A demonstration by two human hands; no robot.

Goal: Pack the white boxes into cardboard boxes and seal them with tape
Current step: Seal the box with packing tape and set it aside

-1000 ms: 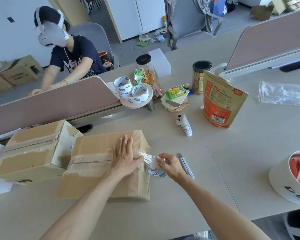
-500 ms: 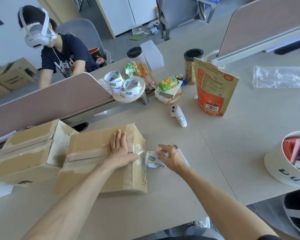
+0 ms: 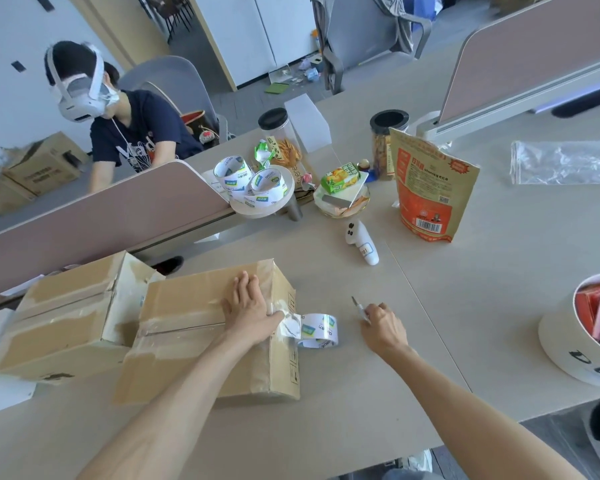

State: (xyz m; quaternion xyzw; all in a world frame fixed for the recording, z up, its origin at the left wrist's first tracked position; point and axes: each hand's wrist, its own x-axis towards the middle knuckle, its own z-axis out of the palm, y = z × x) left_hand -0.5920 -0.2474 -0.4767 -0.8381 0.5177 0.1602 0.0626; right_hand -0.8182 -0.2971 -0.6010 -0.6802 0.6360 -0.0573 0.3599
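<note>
A closed cardboard box [image 3: 201, 344] lies on the desk with clear tape along its top seam. My left hand [image 3: 248, 308] presses flat on the box's right end, thumb on the tape strip. That strip runs off the edge to a tape roll [image 3: 317, 330] lying on the desk beside the box. My right hand [image 3: 381, 323] is to the right of the roll and grips a small utility knife [image 3: 359, 306], blade pointing away. A second taped cardboard box [image 3: 66, 317] sits to the left, touching the first.
A bowl with spare tape rolls [image 3: 257, 188], snack jars, an orange pouch [image 3: 430, 195] and a white controller [image 3: 361, 242] stand farther back. A white round tub [image 3: 568, 348] is at the right edge. A person with a headset sits behind the divider [image 3: 101, 216].
My right hand let go of the tape roll, moved right and picked up the knife. The roll now lies on the desk. My left hand stayed on the box.
</note>
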